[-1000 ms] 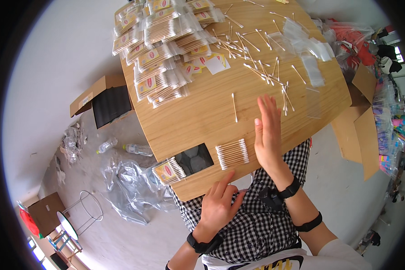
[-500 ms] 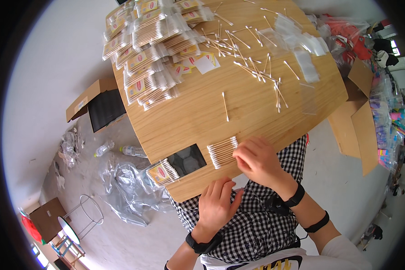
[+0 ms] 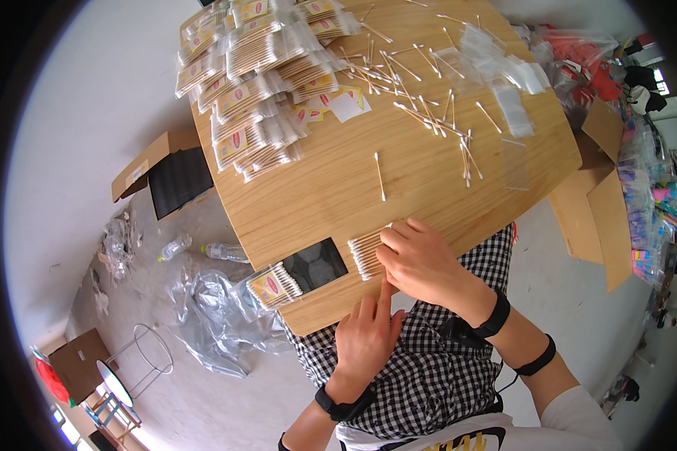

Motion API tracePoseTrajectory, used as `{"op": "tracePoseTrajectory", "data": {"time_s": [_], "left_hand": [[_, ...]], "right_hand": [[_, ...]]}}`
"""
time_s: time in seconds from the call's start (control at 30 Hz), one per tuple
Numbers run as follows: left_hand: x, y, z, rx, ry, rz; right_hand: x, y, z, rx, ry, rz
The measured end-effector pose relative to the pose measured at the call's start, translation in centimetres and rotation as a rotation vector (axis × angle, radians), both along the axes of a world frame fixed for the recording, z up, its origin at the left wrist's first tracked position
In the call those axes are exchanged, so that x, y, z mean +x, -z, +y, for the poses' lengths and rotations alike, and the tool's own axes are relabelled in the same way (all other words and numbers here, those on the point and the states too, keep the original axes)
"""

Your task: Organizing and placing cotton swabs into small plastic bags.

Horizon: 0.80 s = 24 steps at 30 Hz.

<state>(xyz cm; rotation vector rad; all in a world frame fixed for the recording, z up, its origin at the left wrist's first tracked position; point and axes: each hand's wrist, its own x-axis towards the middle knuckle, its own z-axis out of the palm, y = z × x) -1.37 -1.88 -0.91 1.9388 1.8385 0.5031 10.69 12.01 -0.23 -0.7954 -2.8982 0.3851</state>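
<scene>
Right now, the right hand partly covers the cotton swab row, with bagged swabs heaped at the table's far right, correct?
No: the head view shows bagged swabs heaped at the far left of the table; the right hand partly covers the cotton swab row.

Swab row (image 3: 365,255) partly hidden by right hand (image 3: 420,263), packet pile (image 3: 257,83) cut off above

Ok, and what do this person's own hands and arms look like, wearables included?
The left hand and right hand are ungloved. Each wrist wears a black strap, left and right, with a dark, chunky module. A second black band circles the right forearm, near a thin dark cable. A short white sleeve covers the right upper arm.
</scene>
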Motion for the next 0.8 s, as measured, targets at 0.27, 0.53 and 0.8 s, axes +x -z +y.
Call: {"op": "tracePoseTrajectory", "data": {"time_s": [0.27,0.53,0.8], "left_hand": [[0.0,0.3,0.5,0.003,-0.009,-0.024],[-0.2,0.0,0.6,-0.018,-0.001,0.030],[0.3,-0.7,1.6,-0.002,0.012,-0.065]], "right_hand": [[0.0,-0.4,0.7,0.016,-0.064,-0.139],[4.5,-2.4,1.5,-0.138,0.205,0.190],[15.7,-3.7,0.2,-0.026,0.654,0.126]]}}
